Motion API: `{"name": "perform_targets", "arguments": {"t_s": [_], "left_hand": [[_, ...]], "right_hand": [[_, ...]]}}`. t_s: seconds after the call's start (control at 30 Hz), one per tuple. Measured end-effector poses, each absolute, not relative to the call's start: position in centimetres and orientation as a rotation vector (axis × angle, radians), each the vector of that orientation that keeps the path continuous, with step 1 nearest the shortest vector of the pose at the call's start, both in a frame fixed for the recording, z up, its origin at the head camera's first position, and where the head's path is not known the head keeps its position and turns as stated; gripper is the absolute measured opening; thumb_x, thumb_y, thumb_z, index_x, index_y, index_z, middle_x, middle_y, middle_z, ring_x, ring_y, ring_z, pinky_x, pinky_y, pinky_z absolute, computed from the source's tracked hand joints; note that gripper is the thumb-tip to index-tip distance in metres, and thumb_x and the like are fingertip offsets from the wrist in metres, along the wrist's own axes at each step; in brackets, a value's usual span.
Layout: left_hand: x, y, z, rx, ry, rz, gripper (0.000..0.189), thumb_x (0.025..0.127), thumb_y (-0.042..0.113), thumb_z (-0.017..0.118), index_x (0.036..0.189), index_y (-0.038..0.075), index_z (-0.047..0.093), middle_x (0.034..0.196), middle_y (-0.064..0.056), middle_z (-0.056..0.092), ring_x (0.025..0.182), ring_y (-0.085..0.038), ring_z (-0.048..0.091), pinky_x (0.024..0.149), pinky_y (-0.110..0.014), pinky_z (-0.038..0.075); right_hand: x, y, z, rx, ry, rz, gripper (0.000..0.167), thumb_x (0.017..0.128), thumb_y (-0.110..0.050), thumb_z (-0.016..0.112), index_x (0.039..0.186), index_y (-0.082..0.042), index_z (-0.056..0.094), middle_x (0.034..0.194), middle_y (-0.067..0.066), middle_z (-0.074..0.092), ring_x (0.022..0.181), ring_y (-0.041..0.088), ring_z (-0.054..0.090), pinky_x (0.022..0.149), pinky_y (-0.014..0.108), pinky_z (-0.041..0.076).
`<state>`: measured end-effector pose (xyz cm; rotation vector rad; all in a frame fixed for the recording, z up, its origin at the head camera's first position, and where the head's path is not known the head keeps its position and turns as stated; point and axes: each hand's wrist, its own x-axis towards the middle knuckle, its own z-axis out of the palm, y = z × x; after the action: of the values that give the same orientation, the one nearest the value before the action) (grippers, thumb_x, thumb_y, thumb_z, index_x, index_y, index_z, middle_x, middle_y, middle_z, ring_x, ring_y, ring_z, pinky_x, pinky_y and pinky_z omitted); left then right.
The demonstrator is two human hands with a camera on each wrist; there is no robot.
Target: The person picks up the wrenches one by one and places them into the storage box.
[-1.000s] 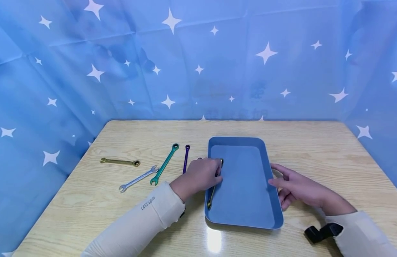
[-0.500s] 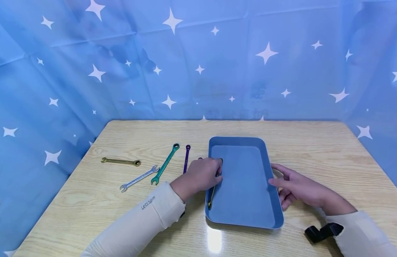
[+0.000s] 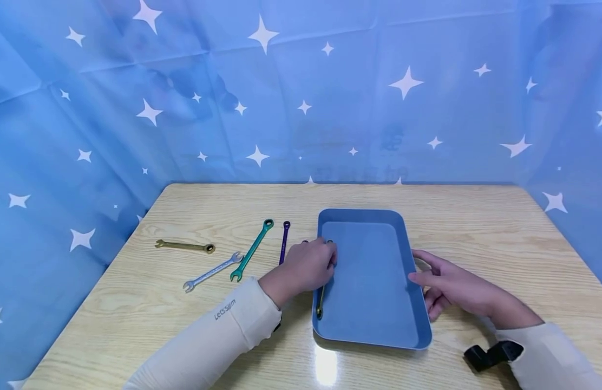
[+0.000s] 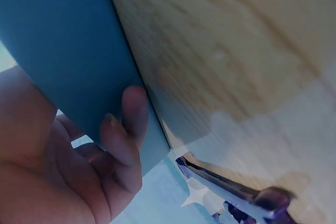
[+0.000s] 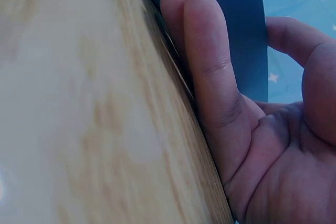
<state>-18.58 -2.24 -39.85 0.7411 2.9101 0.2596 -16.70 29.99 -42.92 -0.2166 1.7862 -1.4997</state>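
A blue rectangular tray (image 3: 364,281) stands on the table. Along its left inner wall lies a gold combination wrench (image 3: 320,309), its middle covered by my left hand (image 3: 311,264). That hand reaches over the left rim with curled fingers at the wrench; the exact contact is hidden. In the left wrist view, some of its fingers (image 4: 135,114) rest against the tray's outer wall (image 4: 68,40). My right hand (image 3: 452,284) holds the right wall, thumb at the rim and fingers outside, as the right wrist view shows with its fingers (image 5: 210,56).
Left of the tray lie a purple wrench (image 3: 284,244), a green one (image 3: 252,249), a silver one (image 3: 213,272) and another gold one (image 3: 184,246). A small dark end beyond my left hand is mostly hidden. A blue starry curtain (image 3: 301,81) hangs behind the table.
The upper end of the gold wrench in the tray has swung left toward the wall, and my left fingers have shifted slightly. My right hand and the tray have stayed in place.
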Motion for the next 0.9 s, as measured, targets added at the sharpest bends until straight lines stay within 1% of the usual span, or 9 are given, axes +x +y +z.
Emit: {"name": "perform_targets", "arguments": {"t_s": [0.13, 0.37, 0.47, 0.6, 0.7, 0.9], "left_hand": [[-18.5, -2.2, -39.9, 0.753, 2.916, 0.249, 0.008, 0.097, 0.020, 0.060, 0.090, 0.021, 0.064, 0.087, 0.004, 0.056, 0.068, -0.011, 0.051, 0.053, -0.027, 0.041], [-18.5, -2.3, -39.9, 0.749, 2.916, 0.249, 0.013, 0.101, 0.021, 0.055, 0.095, 0.020, 0.067, 0.091, 0.002, 0.060, 0.069, -0.011, 0.053, 0.052, -0.027, 0.043], [-18.5, -2.3, -39.9, 0.740, 2.906, 0.244, 0.015, 0.102, 0.022, 0.053, 0.097, 0.019, 0.066, 0.092, 0.002, 0.060, 0.068, -0.011, 0.053, 0.052, -0.027, 0.043], [-18.4, -2.5, -39.8, 0.749, 2.919, 0.234, 0.016, 0.103, 0.025, 0.051, 0.094, 0.019, 0.062, 0.088, 0.002, 0.056, 0.065, -0.012, 0.051, 0.051, -0.028, 0.041], [-18.2, -2.7, -39.6, 0.772, 2.949, 0.267, 0.017, 0.103, 0.027, 0.050, 0.093, 0.019, 0.062, 0.088, 0.001, 0.054, 0.062, -0.012, 0.049, 0.050, -0.027, 0.040], [-18.3, -4.1, -38.7, 0.813, 3.039, 0.420, 0.019, 0.102, 0.025, 0.053, 0.106, 0.016, 0.068, 0.099, -0.001, 0.060, 0.054, -0.009, 0.047, 0.044, -0.023, 0.038]], "right_hand": [[-16.6, 30.0, -43.0, -0.206, 1.784, -1.496, 0.086, 0.108, -0.031, 0.044, 0.156, -0.014, -0.024, 0.081, 0.013, 0.071, 0.069, 0.022, 0.071, 0.069, 0.048, 0.060], [-16.6, 29.9, -42.9, -0.195, 1.800, -1.490, 0.085, 0.108, -0.032, 0.044, 0.157, -0.015, -0.023, 0.081, 0.013, 0.071, 0.068, 0.022, 0.071, 0.068, 0.046, 0.060], [-16.6, 29.9, -42.9, -0.190, 1.802, -1.488, 0.085, 0.108, -0.032, 0.045, 0.157, -0.015, -0.022, 0.081, 0.013, 0.071, 0.069, 0.022, 0.071, 0.068, 0.046, 0.060], [-16.5, 29.9, -42.9, -0.199, 1.794, -1.491, 0.085, 0.108, -0.032, 0.044, 0.156, -0.014, -0.023, 0.082, 0.014, 0.072, 0.069, 0.024, 0.072, 0.068, 0.047, 0.060], [-16.4, 30.0, -42.9, -0.213, 1.792, -1.497, 0.084, 0.108, -0.031, 0.044, 0.156, -0.013, -0.023, 0.083, 0.015, 0.072, 0.070, 0.024, 0.072, 0.068, 0.048, 0.060], [-16.6, 29.9, -42.7, -0.212, 1.794, -1.498, 0.083, 0.108, -0.031, 0.043, 0.156, -0.014, -0.023, 0.083, 0.014, 0.072, 0.069, 0.024, 0.072, 0.068, 0.047, 0.060]]}}
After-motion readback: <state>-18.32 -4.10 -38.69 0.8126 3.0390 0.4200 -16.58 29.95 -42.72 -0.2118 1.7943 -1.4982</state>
